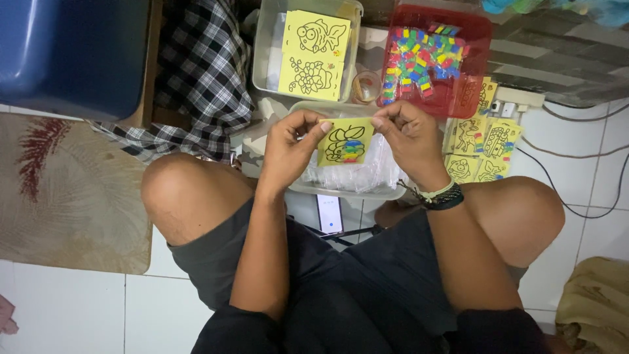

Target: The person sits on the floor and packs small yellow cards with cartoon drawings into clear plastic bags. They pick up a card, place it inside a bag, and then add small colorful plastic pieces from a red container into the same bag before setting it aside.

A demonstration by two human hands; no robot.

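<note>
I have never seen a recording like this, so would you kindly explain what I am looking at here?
There is no machine here: one camera worn on a person's head looks down at their own lap and bare hands. The left hand and the right hand together hold a small yellow card with a partly coloured line drawing by its top corners. Below it sits a clear plastic tray of transparent bags. A red tray of small colourful packets and more yellow cards on the floor lie nearby.

Bare tiled floor (72, 308) lies open at the lower left. Ahead, the clear tubs (308, 39), red tray (438, 62) and loose cards (481, 147) crowd the floor's far edge.
</note>
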